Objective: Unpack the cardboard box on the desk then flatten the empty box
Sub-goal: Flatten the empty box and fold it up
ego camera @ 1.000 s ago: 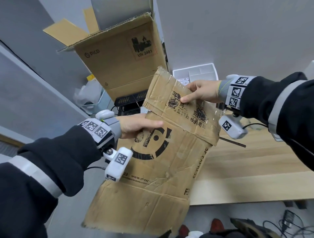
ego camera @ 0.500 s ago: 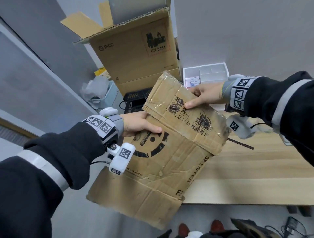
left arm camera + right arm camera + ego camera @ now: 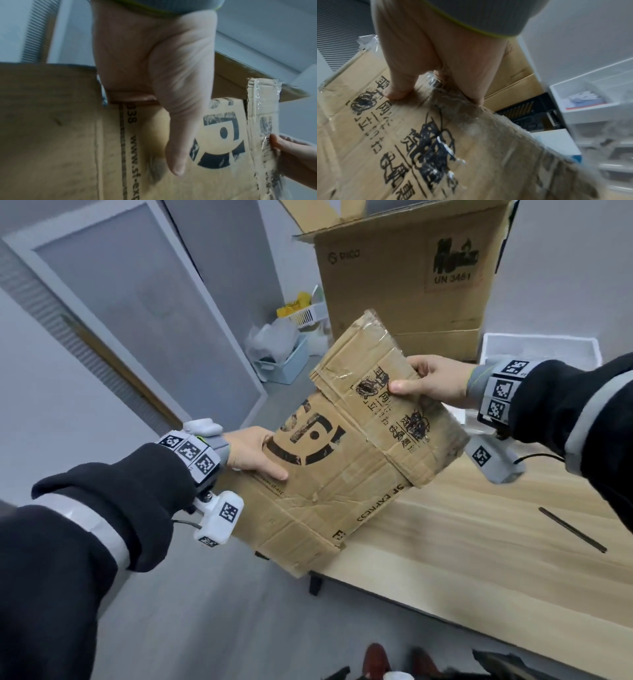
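I hold a worn, flattened cardboard box (image 3: 356, 460) with black printing in the air, over the left end of the wooden desk (image 3: 479, 559). My left hand (image 3: 255, 453) grips its left edge, thumb lying across the printed face (image 3: 178, 142). My right hand (image 3: 428, 381) pinches the folded top flap at the far right edge, thumb on top (image 3: 397, 93) and fingers behind. Tape remnants cling to that flap (image 3: 436, 83).
A large open carton (image 3: 404, 275) stands behind on the desk, with a white tray (image 3: 534, 347) to its right and a dark thin stick (image 3: 572, 529) on the desk. A pale blue bin (image 3: 291, 361) with plastic sits on the floor by the door.
The flattened box has tilted from nearly upright to lying flatter and moved right over the desk end. My left thumb now lies lower on the printed face. Both hands keep hold.
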### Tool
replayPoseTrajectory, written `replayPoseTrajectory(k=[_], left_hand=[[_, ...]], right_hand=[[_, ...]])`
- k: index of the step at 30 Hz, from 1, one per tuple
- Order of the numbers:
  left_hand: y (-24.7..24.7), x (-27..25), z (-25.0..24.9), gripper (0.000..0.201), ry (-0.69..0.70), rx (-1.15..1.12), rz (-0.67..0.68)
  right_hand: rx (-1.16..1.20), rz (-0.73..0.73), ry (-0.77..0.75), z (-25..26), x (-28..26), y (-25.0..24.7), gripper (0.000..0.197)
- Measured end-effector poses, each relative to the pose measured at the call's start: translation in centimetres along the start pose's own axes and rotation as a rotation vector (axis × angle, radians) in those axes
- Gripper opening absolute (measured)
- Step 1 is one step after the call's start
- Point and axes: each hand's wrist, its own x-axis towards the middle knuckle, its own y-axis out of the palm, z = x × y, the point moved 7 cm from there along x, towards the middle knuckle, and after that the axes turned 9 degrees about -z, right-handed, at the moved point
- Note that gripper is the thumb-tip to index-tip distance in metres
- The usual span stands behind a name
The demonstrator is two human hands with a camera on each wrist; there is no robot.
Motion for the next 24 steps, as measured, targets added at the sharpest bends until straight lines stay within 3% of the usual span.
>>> replayPoseTrajectory(k=[3, 6, 10, 13, 15, 20, 24], left_hand=[[-0.6, -1.3, 3.6, 0.056, -0.062, 0.015, -0.077], [-0.2, -3.3, 7.3, 0.041, -0.167, -0.023, -0.123], [0.3, -7.4, 11.6, 0.038, -0.334, -0.046, -0.173], [0.6, -12.0, 14.9, 0.039, -0.464, -0.06, -0.231], [0.7, -14.4, 16.5, 0.034, -0.524, -0.032, -0.261], [1.2, -24.7, 22.8, 0.03, -0.766, -0.025, -0.385], [2.0, -29.9, 26.3, 0.036, -0.891, 0.023, -0.438]], right_hand=[[0.009, 0.07, 0.011, -0.3, 2.2, 3.6, 0.041], [-0.031, 0.192, 0.012, -0.1, 4.1, 7.4, 0.046], [-0.313, 0.379, -0.114, 1.6, 5.0, 13.8, 0.04], [-0.469, 0.533, -0.226, 3.4, 4.8, 21.0, 0.053], [-0.461, 0.52, -0.287, 4.4, 4.9, 23.9, 0.058], [-0.607, 0.768, -0.46, 8.7, 2.8, 36.2, 0.047], [-0.717, 0.855, -0.582, 10.7, 0.8, 43.8, 0.038]])
